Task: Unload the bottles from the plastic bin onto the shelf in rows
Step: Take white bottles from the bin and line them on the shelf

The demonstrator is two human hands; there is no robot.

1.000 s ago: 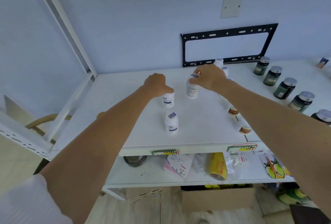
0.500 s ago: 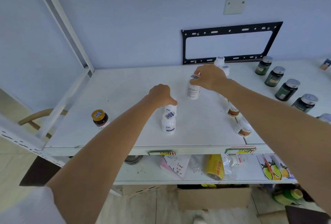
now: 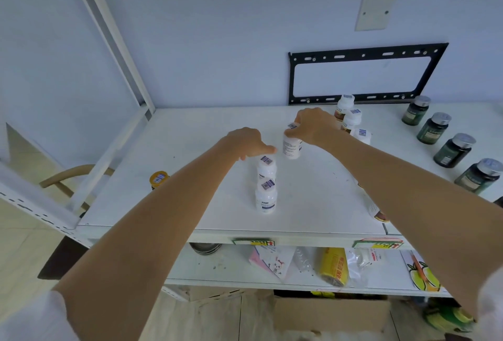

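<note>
Three small white bottles stand upright on the top shelf (image 3: 190, 133), in a rough line running from front to back. Front bottle (image 3: 266, 197) stands free, barcode sticker on its cap. Middle bottle (image 3: 267, 167) stands just behind it, near touching. Left hand (image 3: 246, 142) sits above and behind the middle bottle, fingers curled loosely, one fingertip at the cap edge; no firm grasp can be made out, so whether it holds the bottle I cannot tell. Back bottle (image 3: 291, 144) stands a little to the right; right hand (image 3: 313, 124) covers its cap from above, fingers closed around the top.

Behind the right hand: a row of white bottles with brown labels (image 3: 351, 118) running toward the wall. Far right: a diagonal row of dark green jars (image 3: 453, 150) with silver lids. Left of the left forearm: a yellow-capped jar (image 3: 158, 179), mostly hidden. Black metal bracket (image 3: 364, 73) on the wall. Lower shelf (image 3: 231, 270) holds a yellow roll (image 3: 333, 268) and packets. The bin is not visible.
</note>
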